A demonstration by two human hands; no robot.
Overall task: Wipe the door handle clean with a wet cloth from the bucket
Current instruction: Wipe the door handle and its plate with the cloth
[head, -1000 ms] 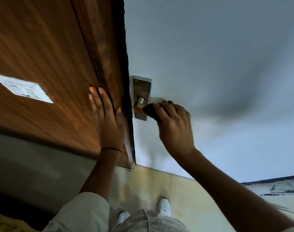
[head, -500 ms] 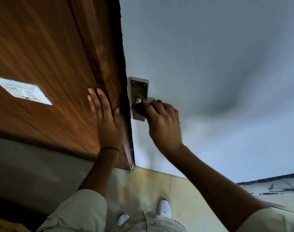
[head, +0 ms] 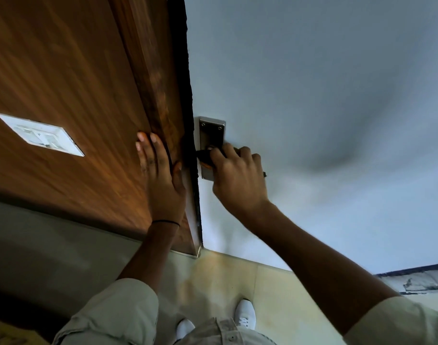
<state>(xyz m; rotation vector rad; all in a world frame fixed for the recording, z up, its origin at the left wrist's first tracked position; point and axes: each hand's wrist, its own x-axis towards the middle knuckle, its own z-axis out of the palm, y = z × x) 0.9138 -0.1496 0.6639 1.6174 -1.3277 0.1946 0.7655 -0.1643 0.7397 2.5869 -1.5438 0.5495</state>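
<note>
Right hand [head: 239,175] closed on dark cloth [head: 205,157], mid-frame, pressed on door handle [head: 211,148] | left hand [head: 163,175] flat and open on wooden frame [head: 153,78] | handle mostly hidden, probably a lever | risk: cloth slipping off, missing the handle's underside.

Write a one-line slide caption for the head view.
Right hand presses a dark cloth onto the metal door handle plate; left hand lies flat on the brown wooden frame.
</note>
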